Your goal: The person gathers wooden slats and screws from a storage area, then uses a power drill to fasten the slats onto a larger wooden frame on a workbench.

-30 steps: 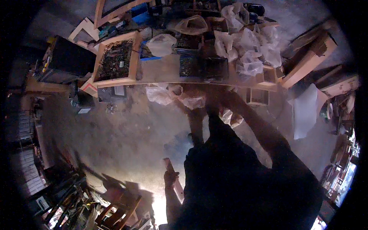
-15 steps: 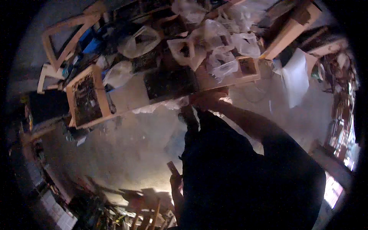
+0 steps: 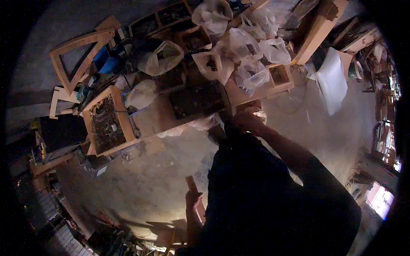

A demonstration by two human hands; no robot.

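Low in the picture, left of my dark clothing, my left hand (image 3: 193,198) is closed around a small flat piece of wood (image 3: 191,183), which sticks up past the fingers. My right hand (image 3: 248,121) is at the near edge of the workbench (image 3: 153,125), its forearm reaching up from the lower right. Shadow hides its fingers, so I cannot tell whether it grips anything. Pale crumpled plastic (image 3: 259,114) lies right beside it. Close to its left, a dark flat panel (image 3: 196,102) rests on the bench.
Several clear plastic bags (image 3: 243,45) sit across the bench. At its left end stands a wooden box of small hardware (image 3: 119,102), with a triangular wooden frame (image 3: 81,42) behind it. White foam sheeting (image 3: 332,83) leans at the right. Concrete floor (image 3: 145,183) lies below.
The view has shifted, so the bench sits slightly lower and further right. My left hand shows more fully, still holding the wood. My right hand remains by the bench edge.
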